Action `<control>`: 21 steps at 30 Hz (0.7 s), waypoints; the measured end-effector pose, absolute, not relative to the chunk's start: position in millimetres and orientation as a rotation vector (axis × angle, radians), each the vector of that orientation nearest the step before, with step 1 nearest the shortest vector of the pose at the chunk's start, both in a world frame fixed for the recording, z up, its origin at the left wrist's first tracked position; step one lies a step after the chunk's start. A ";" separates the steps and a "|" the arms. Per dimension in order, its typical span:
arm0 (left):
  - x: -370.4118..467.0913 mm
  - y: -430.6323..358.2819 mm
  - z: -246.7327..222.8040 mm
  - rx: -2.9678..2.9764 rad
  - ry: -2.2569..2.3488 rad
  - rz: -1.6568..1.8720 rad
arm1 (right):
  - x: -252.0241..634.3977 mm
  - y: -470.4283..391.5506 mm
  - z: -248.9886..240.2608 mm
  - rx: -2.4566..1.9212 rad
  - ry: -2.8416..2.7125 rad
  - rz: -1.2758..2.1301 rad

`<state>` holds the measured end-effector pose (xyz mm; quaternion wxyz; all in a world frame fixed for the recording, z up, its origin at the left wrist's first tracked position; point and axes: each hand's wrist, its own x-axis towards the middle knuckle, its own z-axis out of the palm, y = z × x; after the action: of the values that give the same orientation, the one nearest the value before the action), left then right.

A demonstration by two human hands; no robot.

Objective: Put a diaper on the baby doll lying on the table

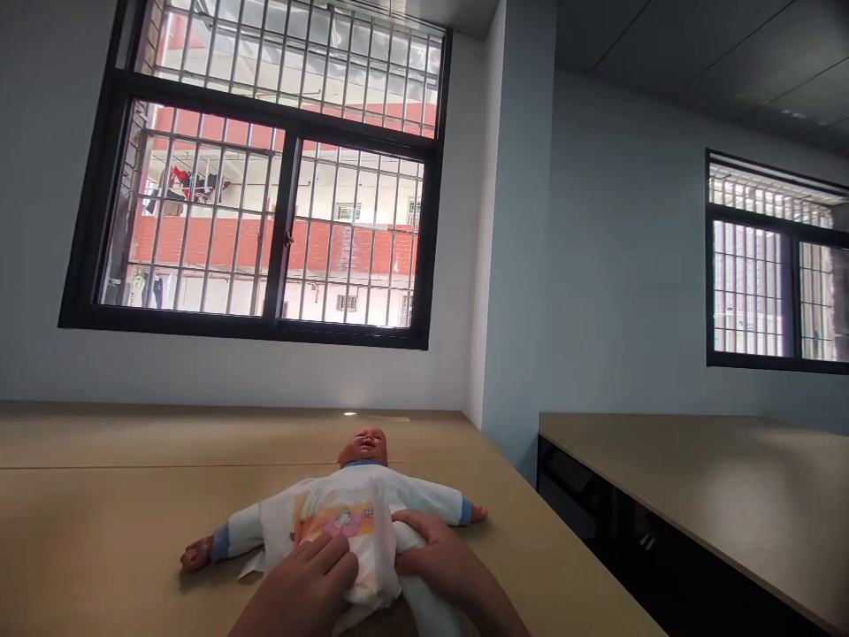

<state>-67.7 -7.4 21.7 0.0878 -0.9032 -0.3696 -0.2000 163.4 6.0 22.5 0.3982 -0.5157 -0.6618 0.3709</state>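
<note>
A baby doll [362, 472] in a pale blue outfit with darker blue cuffs lies on its back on the table, head away from me, arms spread. Over its front lies a white diaper [341, 522] with a printed orange and pink picture panel. My left hand [309, 579] has curled fingers closed at the diaper's lower left side. On the other side, my right hand [434, 557] grips the doll's upper leg beside the diaper's right edge, thumb and fingers around the pale cloth. The lower legs are mostly hidden by my hands and the frame's bottom.
The tan table [119, 513] reaches back to the wall below a barred window [279, 221]. To the right, past a gap, stands a second table [696, 478]. A wall pillar [521, 230] rises behind the gap, and another window [776, 274] is farther right.
</note>
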 end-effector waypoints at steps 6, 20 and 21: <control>-87.4 16.6 18.3 -2.574 -1.261 -1.002 | 163.6 -14.8 42.0 -1.254 -1.733 0.658; -118.4 48.2 12.1 -2.491 -2.231 -2.284 | 123.1 38.2 37.7 -1.094 -1.675 0.732; -113.7 53.0 16.2 -2.504 -2.233 -2.298 | 123.8 46.4 35.3 -1.064 -1.653 0.801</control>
<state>-113.7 53.0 16.2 -0.4461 -0.5510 -0.4916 -0.5057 123.8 46.4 35.3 0.4875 -0.4377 -0.6800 0.3293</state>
